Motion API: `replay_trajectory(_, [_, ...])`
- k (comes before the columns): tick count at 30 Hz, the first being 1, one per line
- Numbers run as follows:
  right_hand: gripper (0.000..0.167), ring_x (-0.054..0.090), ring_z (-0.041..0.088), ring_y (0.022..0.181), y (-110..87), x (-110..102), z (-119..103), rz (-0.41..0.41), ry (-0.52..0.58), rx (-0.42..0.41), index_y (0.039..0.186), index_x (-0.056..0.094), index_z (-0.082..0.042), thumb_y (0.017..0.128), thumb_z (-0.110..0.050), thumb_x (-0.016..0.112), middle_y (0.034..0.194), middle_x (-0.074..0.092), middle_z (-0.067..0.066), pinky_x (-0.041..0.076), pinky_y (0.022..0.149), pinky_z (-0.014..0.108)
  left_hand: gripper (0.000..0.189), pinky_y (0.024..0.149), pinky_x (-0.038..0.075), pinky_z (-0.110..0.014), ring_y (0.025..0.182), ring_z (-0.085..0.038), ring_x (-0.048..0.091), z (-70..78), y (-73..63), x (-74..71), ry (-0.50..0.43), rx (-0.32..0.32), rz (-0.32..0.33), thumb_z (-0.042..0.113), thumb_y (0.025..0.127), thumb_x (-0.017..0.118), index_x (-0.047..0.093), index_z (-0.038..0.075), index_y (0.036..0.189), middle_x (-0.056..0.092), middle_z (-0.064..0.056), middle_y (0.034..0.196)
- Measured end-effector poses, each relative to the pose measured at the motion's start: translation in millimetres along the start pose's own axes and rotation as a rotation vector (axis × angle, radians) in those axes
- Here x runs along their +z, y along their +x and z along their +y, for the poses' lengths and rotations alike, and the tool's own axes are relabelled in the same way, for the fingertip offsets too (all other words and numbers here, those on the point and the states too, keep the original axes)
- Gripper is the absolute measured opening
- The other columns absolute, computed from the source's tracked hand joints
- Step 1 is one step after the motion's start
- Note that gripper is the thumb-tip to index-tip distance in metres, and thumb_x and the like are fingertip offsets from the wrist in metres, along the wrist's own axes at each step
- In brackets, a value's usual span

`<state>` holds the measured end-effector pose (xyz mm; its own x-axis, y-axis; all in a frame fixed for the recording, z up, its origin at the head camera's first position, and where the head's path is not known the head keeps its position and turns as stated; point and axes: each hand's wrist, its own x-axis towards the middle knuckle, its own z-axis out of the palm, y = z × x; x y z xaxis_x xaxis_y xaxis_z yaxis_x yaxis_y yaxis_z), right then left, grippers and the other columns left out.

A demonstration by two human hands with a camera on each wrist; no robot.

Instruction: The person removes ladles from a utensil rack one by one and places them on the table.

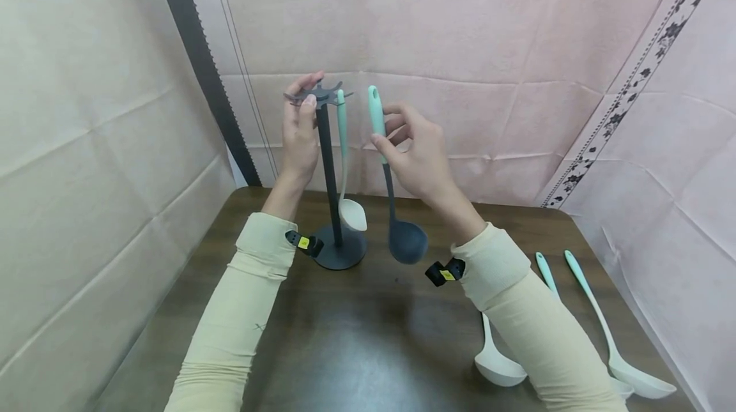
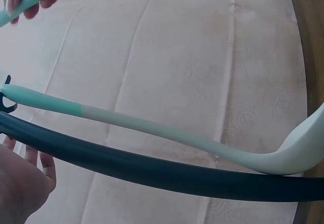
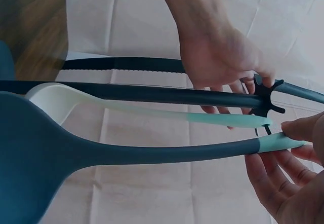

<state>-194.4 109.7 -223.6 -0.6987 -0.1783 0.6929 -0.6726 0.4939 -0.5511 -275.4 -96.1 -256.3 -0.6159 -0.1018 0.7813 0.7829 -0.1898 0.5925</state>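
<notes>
A dark utensil stand [image 1: 328, 169] with a round base and a hooked top stands at the table's far side. My left hand [image 1: 299, 137] grips the hooked top between thumb and fingers. From one hook hangs a white ladle [image 1: 352, 215] with a mint handle, close beside the pole; the left wrist view shows its stem [image 2: 152, 127] along the pole. To the right of it, my right hand [image 1: 424, 153] pinches the mint handle of a dark blue ladle [image 1: 407, 243]. This ladle hangs bowl down, its bowl above the tabletop and its handle top apart from the hooks in the head view.
On the brown table [image 1: 345, 335], at the right, lie several white utensils with mint handles, among them a ladle [image 1: 499, 366] and one farther right [image 1: 638, 380]. My right sleeve partly covers them. Cloth walls [image 1: 460, 29] stand behind and at both sides.
</notes>
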Motion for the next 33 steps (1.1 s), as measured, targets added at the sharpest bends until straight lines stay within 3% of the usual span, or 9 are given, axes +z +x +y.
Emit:
replay_trajectory(7, [0.034,0.071,0.015,0.074,-4.6,-3.8,4.0,0.016,0.013,-0.011,0.129,0.067,-0.010,0.096,-0.014,0.076,0.093,0.074,0.005,0.055,0.060,0.035,0.046,0.117,0.037,-0.041,0.148,-0.028,0.043,19.7,-5.2,4.3,0.007,-0.005,0.012,0.013,0.107,0.039,0.041,-0.010,0.147,0.049,-0.025,0.157])
replay_trajectory(12, [0.035,0.070,0.015,0.075,-7.8,-7.5,6.4,0.017,0.024,0.004,0.130,0.067,-0.011,0.096,-0.014,0.076,0.093,0.073,0.005,0.055,0.062,0.034,0.046,0.118,0.036,-0.040,0.149,-0.025,0.043,29.9,-6.9,6.9,0.018,-0.021,0.019,0.013,0.107,0.039,0.042,-0.009,0.146,0.053,-0.017,0.155])
replay_trajectory(16, [0.036,0.070,0.016,0.074,-9.8,-11.7,8.0,0.029,0.029,0.015,0.131,0.066,-0.010,0.096,-0.013,0.076,0.093,0.073,0.005,0.055,0.061,0.031,0.045,0.119,0.034,-0.038,0.149,-0.022,0.042,28.8,-5.8,7.7,0.006,-0.038,0.015,0.014,0.107,0.040,0.043,-0.007,0.146,0.055,-0.012,0.154])
replay_trajectory(25, [0.037,0.068,0.016,0.072,-12.7,-19.7,13.9,0.043,0.015,0.039,0.130,0.066,-0.009,0.095,-0.015,0.077,0.092,0.072,0.007,0.052,0.060,0.027,0.045,0.119,0.035,-0.038,0.149,-0.024,0.042,24.9,-5.0,9.2,-0.004,-0.023,0.009,0.014,0.107,0.039,0.042,-0.010,0.145,0.047,-0.026,0.157])
replay_trajectory(33, [0.038,0.068,0.018,0.070,-14.4,-25.4,22.2,0.051,0.018,0.066,0.130,0.064,-0.007,0.095,-0.014,0.078,0.092,0.070,0.008,0.056,0.055,0.024,0.045,0.120,0.033,-0.037,0.149,-0.024,0.042,24.4,-4.8,9.4,0.003,-0.020,0.003,0.014,0.107,0.038,0.042,-0.010,0.145,0.048,-0.024,0.157])
